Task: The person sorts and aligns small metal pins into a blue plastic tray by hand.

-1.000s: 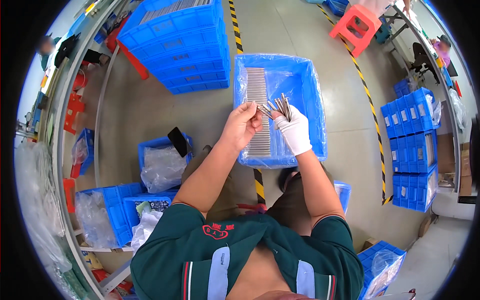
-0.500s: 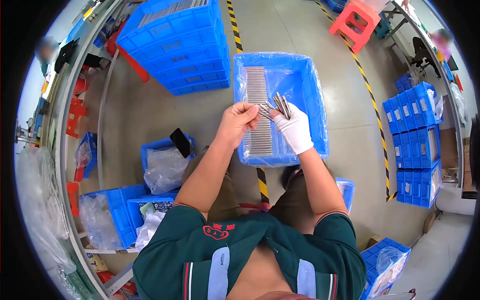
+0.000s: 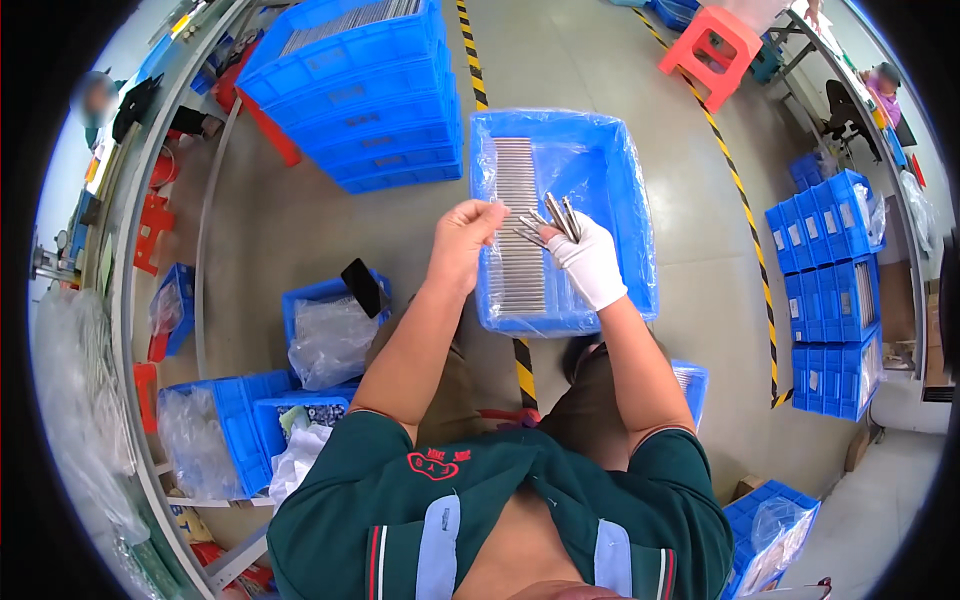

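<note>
My right hand [image 3: 588, 258], in a white glove with bare fingertips, grips a loose bundle of thin metal rods [image 3: 562, 218] that fan out toward the upper left. Beside it, my bare left hand [image 3: 464, 240] has thumb and fingers pinched together; whatever may be between them is too small or hidden to make out. Both hands are over a blue plastic crate [image 3: 625, 215] lined with clear film. A long row of similar metal rods [image 3: 518, 180] lies side by side along the crate's left part, partly behind my hands.
Stacked blue crates [image 3: 385, 125] stand at the far left, with more crates [image 3: 835, 290] at the right. A phone [image 3: 362, 286] rests on a bin with clear bags [image 3: 332, 340]. A red stool [image 3: 712, 55] is at the far right. Striped tape [image 3: 735, 165] marks the floor.
My left hand has drawn a little left, away from the rods in my right hand. The right hand stays almost in place, its rods slightly shifted.
</note>
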